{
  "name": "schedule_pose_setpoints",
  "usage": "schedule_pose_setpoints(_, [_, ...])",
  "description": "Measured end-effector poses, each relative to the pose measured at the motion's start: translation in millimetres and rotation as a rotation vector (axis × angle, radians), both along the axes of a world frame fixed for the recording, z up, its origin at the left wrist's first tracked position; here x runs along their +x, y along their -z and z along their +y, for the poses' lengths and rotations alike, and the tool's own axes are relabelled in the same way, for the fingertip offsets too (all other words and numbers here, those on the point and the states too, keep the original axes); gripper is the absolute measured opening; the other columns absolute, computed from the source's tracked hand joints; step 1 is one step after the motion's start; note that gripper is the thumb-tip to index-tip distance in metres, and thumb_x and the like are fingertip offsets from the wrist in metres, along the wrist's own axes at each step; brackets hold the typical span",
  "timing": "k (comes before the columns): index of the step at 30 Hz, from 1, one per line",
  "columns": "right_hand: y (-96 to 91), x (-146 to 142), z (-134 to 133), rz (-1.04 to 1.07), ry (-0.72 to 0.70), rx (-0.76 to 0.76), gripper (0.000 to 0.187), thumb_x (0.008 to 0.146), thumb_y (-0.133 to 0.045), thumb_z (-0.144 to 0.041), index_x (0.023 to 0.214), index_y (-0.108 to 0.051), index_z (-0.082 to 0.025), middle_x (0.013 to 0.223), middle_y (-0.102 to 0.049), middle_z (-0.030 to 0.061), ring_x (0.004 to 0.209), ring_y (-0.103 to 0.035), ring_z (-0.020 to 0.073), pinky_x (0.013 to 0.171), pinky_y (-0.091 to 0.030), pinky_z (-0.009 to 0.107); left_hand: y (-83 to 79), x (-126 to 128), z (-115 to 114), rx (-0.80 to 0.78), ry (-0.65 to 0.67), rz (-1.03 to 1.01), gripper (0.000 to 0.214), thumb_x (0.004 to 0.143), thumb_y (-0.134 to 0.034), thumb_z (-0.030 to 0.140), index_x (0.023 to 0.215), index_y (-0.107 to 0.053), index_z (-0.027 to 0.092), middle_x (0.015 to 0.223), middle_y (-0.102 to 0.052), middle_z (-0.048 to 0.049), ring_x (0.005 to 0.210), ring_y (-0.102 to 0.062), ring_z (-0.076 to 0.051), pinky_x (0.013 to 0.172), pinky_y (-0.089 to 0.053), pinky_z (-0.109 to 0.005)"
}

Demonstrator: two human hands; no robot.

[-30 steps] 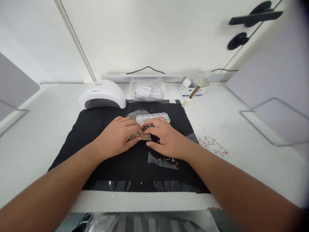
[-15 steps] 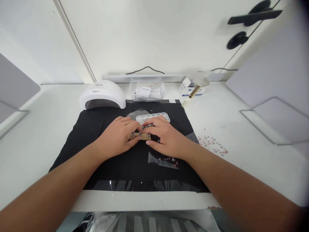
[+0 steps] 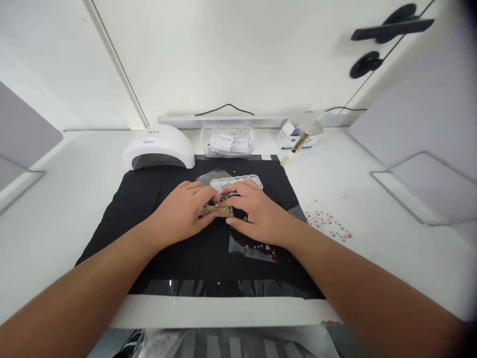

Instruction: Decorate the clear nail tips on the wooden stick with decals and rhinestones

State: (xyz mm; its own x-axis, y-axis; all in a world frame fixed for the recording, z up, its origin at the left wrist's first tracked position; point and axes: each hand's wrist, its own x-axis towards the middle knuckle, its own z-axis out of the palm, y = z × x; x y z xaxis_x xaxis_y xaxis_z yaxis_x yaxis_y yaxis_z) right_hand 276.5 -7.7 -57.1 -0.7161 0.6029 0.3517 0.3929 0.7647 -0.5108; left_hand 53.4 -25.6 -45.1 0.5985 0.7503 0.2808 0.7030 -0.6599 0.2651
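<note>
A small tan wooden strip (image 3: 218,212) with tiny pieces on it lies on the black mat (image 3: 149,223), in the middle. My left hand (image 3: 182,211) pinches its left end with curled fingers. My right hand (image 3: 257,211) covers its right end, fingers bent and pressing on the strip. Just behind the hands lies a clear compartment tray (image 3: 238,181) with small pieces. A clear plastic sheet (image 3: 253,248) with small coloured bits lies under my right wrist.
A white nail lamp (image 3: 159,147) stands at the back left of the mat. A clear box of white packets (image 3: 229,141) and a small carton with a gold-capped bottle (image 3: 298,139) stand behind. Small coloured pieces (image 3: 328,223) are scattered on the white table to the right.
The hands have barely shifted. More of the wooden strip shows between my fingers than a second ago.
</note>
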Motion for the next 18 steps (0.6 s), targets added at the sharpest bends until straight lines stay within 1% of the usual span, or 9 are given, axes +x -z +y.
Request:
schedule_pose_setpoints(11, [-0.1, -0.2, -0.7, -0.008, 0.011, -0.022, 0.022, 0.082, -0.064, -0.017, 0.104, -0.071, -0.017, 0.121, -0.062, 0.0122, 0.116, -0.051, 0.0293, 0.104, -0.042, 0.051, -0.3, -0.3, -0.8, 0.015, 0.024, -0.012, 0.011, 0.090, -0.060, 0.026, 0.097, -0.057, 0.018, 0.094, -0.072, -0.0021, 0.086, -0.063, -0.021, 0.079, -0.044, -0.037])
schedule_pose_setpoints(18, [-1.1, -0.4, -1.2, -0.018, -0.007, 0.002, 0.027, 0.082, -0.064, -0.015, 0.108, -0.070, -0.019, 0.120, -0.061, 0.0110, 0.113, -0.051, 0.0282, 0.103, -0.042, 0.049, -0.3, -0.1, 0.2, 0.014, 0.021, -0.010, 0.012, 0.090, -0.061, 0.027, 0.096, -0.057, 0.019, 0.094, -0.071, -0.0024, 0.086, -0.064, -0.021, 0.079, -0.043, -0.037])
